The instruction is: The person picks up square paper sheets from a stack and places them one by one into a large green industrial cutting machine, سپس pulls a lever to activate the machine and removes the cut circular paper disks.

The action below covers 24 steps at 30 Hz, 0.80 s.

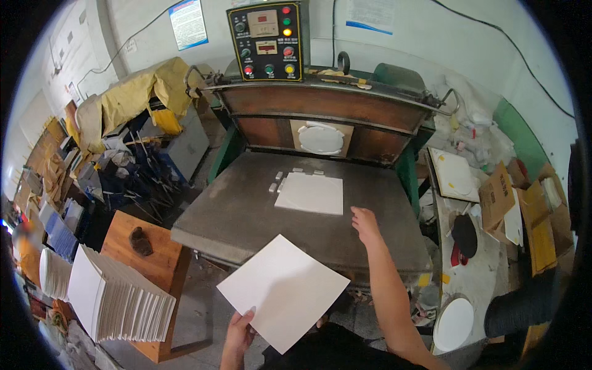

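A square white board (287, 283) is tilted in front of me, its lower left edge pinched in my left hand (240, 330), thumb on top. My right hand (365, 223) reaches over the grey press bed (228, 203); its fingers point left, slightly bent, with nothing visible in them. Just left of those fingertips, apart from them, a second white board (311, 194) lies flat on the bed. Several small white blocks (277, 176) sit along its far and left edges. On the raised brown platen (259, 132) behind, a round white die (320, 139) is mounted on a tan backing.
A control box (266, 43) with lit buttons stands above the press. At left, a thick stack of white boards (123, 302) and a dark lump (140, 242) rest on a wooden table (123, 231). The right bench holds a white disc (453, 325), a black pad (464, 236) and cardboard boxes (498, 200).
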Available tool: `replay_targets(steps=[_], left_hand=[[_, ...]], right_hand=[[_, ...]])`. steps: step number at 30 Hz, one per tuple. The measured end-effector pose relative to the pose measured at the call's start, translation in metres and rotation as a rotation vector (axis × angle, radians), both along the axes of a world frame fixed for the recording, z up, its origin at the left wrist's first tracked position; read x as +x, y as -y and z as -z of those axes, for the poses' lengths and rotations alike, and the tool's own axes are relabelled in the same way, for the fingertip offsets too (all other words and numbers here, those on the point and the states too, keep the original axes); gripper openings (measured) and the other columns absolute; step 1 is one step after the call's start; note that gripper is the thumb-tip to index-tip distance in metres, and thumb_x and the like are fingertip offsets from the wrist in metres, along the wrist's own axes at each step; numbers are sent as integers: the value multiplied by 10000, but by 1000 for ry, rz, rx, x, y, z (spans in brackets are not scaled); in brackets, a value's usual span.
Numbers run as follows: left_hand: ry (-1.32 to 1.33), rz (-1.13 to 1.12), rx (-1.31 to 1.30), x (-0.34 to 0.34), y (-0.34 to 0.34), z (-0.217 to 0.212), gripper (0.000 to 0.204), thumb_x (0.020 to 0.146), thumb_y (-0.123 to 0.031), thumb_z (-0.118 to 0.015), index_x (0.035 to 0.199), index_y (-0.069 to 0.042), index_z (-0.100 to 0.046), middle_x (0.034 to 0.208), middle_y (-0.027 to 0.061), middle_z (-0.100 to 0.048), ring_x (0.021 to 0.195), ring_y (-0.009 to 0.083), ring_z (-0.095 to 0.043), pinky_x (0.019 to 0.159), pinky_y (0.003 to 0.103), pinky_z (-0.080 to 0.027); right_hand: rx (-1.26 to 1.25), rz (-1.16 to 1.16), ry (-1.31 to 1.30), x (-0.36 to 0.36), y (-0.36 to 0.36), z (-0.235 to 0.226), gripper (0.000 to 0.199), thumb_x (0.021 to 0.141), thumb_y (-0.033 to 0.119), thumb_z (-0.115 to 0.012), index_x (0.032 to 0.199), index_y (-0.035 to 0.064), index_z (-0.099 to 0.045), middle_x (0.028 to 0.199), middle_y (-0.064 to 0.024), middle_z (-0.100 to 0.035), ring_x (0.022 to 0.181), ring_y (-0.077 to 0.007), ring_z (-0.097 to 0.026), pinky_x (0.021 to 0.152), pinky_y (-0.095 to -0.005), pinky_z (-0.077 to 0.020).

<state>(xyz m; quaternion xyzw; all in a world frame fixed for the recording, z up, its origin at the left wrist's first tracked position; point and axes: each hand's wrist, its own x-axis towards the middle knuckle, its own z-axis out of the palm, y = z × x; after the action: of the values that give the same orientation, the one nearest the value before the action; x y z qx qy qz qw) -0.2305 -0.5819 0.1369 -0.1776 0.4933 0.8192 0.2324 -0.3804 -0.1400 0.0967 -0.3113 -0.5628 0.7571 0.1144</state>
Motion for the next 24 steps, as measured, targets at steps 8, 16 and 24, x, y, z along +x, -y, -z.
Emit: replay_targets(steps=[8,16,24], left_hand=[[183,14,-63,0,-45,43,374,967,-200,-524,1282,-3,-481,1076,109,-652,885,211,-665,668,355,-537],[149,192,102,-92,-146,76,376,953,-126,-479,1279,58,-446,1141,223,-604,956,310,-657,874,432,-547],[176,14,-18,-260,-262,151,320,929,-65,-478,1226,53,-455,1078,198,-553,913,348,-636,782,460,-599]], right_hand=[[-194,-182,451,-118,-11,105,287,864,213,-635,1112,83,-576,988,-87,-640,840,-254,-632,654,-446,-501],[-484,-230,0,-106,-92,88,216,837,115,-643,1040,52,-599,1014,-104,-642,980,-251,-630,820,-416,-520],[-139,90,-225,91,-143,-6,465,840,134,-597,1264,-32,-506,1139,-134,-605,1037,-271,-591,912,-377,-471]])
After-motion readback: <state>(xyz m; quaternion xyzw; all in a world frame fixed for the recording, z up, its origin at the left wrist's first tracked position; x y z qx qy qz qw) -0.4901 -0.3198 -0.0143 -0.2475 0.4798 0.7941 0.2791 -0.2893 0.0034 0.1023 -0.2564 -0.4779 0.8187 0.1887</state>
